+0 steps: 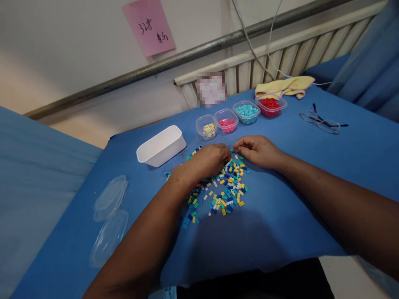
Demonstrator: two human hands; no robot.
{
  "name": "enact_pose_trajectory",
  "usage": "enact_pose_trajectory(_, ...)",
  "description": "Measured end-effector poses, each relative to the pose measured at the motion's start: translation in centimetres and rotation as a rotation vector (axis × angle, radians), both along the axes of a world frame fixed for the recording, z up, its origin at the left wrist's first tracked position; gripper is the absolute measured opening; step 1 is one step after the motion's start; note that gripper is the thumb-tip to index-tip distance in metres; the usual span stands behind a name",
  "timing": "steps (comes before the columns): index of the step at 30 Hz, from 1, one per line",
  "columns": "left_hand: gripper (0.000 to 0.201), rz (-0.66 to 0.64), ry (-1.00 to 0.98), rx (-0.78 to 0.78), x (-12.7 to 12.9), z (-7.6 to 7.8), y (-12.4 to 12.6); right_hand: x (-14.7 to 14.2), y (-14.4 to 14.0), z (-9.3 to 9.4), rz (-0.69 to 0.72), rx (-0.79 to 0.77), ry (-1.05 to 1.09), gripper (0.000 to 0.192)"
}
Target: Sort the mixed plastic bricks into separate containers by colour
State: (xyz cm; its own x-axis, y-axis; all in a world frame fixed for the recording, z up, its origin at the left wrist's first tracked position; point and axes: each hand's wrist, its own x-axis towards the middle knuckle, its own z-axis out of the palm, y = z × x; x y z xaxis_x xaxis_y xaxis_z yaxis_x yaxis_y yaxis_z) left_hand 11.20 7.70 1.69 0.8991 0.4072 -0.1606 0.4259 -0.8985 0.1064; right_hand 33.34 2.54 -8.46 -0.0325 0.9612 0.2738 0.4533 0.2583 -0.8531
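A loose spread of small toy building bricks (230, 202), in yellow, blue, green, teal and white, lies on the blue cloth in front of me. My left hand (213, 160) rests over the upper part of the spread, fingers curled down among the bricks. Its fingertips are partly hidden, and what they hold does not show. At the upper right edge of the bricks is my right hand (258, 152), thumb and fingers drawn together near a green brick (232, 150). Anything pinched there is too small to make out.
Beyond my hands stand clear tubs of pale yellow (209, 129), pink (228, 126), light blue (247, 111) and red (270, 104) bricks. A white bin (160, 148) and clear lids (109, 236) are left. Glasses (324, 122) and a yellow cloth (282, 87) lie right.
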Motion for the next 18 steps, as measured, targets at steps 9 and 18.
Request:
enact_pose_trajectory(9, 0.020, 0.088, 0.082, 0.048, 0.0, 0.4, -0.1, -0.1, 0.0, 0.3, 0.001, -0.012, -0.023, 0.023)
enact_pose_trajectory(18, 0.025, 0.204, -0.277, -0.050, -3.7, 0.1, 0.8, 0.1, 0.1, -0.2, 0.018, -0.024, 0.026, 0.021)
